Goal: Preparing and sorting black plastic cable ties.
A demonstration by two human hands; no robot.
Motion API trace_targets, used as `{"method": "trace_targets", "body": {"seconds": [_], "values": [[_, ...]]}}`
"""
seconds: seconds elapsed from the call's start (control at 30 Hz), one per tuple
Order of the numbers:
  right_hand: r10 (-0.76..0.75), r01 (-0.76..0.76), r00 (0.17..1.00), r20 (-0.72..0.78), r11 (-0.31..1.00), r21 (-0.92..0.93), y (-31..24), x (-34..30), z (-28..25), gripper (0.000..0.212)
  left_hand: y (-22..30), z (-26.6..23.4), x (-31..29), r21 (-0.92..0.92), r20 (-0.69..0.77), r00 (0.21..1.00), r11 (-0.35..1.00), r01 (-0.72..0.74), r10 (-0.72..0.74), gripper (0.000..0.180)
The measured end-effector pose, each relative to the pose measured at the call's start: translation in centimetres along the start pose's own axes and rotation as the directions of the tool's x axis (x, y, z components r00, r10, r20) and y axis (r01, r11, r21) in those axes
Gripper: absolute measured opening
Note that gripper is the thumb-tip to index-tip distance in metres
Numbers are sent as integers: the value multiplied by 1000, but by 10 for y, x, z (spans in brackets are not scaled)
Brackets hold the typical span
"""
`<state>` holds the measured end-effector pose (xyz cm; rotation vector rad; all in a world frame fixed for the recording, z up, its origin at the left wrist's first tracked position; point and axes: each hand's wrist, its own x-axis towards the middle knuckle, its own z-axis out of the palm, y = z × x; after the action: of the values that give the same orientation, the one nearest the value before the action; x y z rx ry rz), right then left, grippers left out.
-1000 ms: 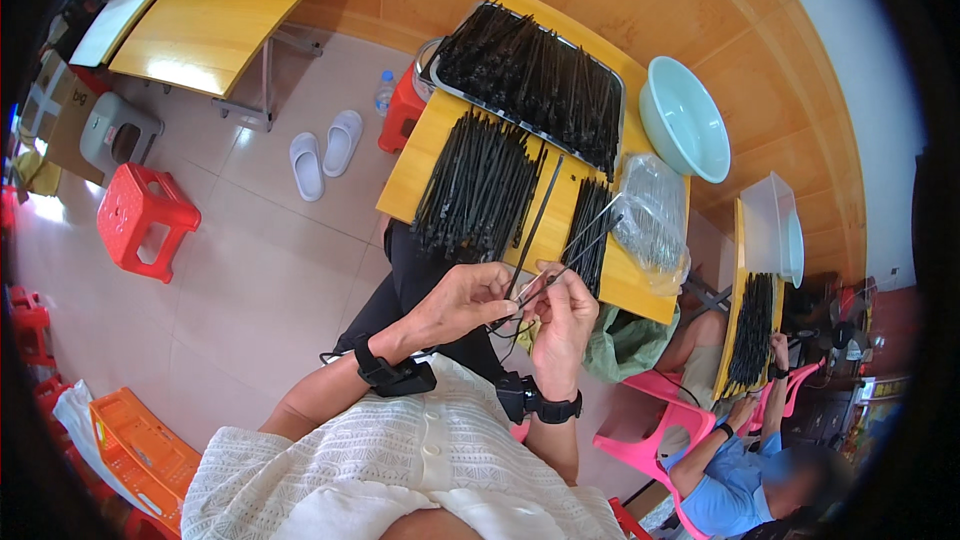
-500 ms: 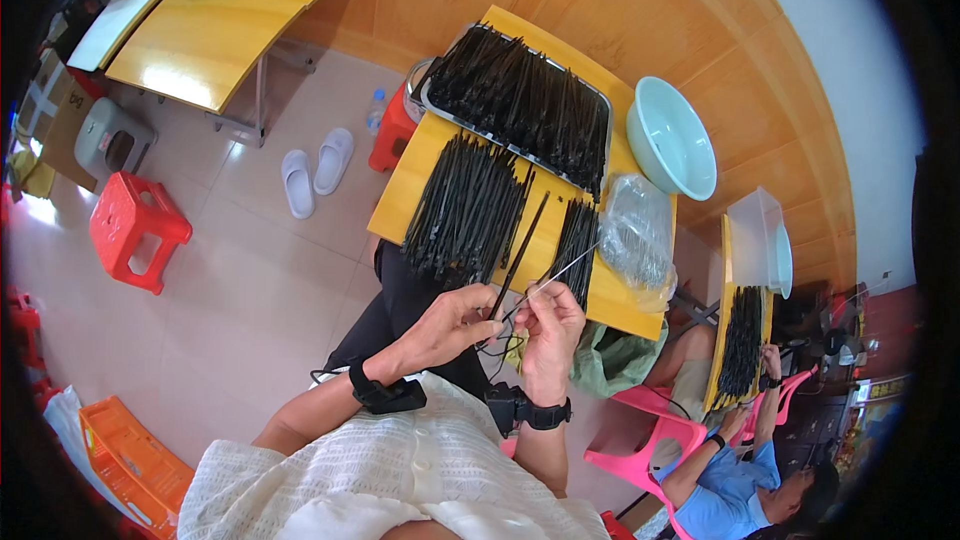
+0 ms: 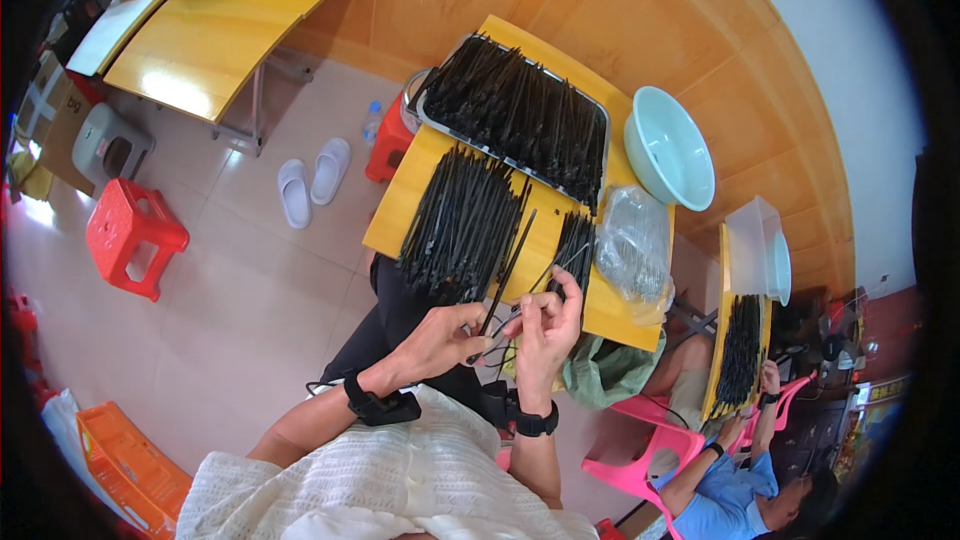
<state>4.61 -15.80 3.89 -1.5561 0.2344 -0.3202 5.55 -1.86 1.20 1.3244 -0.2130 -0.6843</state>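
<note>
My left hand (image 3: 442,338) is closed, its thumb and fingers pinching the lower end of a long thin black stick (image 3: 513,258) that points up toward the table. Just to its right, my right hand (image 3: 545,340) has thumb and fingers around a thin grey rod (image 3: 541,280), the index finger raised along it; the rod slants up to the right. The lower ends of stick and rod come close together between the hands, and I cannot tell whether they touch. Beyond lie a large pile of black sticks (image 3: 462,225) and a narrower pile (image 3: 572,250).
A metal tray (image 3: 607,130) heaped with black sticks takes up the far side of the yellow table (image 3: 400,210). At its right are a clear plastic bag (image 3: 635,245) and a pale-blue basin (image 3: 670,150). A co-worker in a blue shirt (image 3: 725,495) sits at another table.
Both hands have drawn slightly nearer to me, bringing the black stick and grey rod along. The right hand's fingers have loosened and its index finger now stretches further up.
</note>
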Motion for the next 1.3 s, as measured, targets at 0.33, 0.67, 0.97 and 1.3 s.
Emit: {"method": "trace_targets", "body": {"seconds": [0.33,0.67,0.97,1.3], "values": [[-1,2,997,75,1000,-18,5,8,-6,38,-9,-1,9,-137,8,996,986,-90,92,12],[40,-28,984,172,997,-70,8,1,-5,39,-10,-3,11,-246,-51,988,957,-151,143,13],[45,-30,982,183,996,-80,8,1,-1,41,-7,-3,9,-216,-96,983,960,-177,159,12],[53,-16,977,208,985,-174,13,4,-1,53,-21,1,12,-209,-157,975,959,-189,158,10]]}}
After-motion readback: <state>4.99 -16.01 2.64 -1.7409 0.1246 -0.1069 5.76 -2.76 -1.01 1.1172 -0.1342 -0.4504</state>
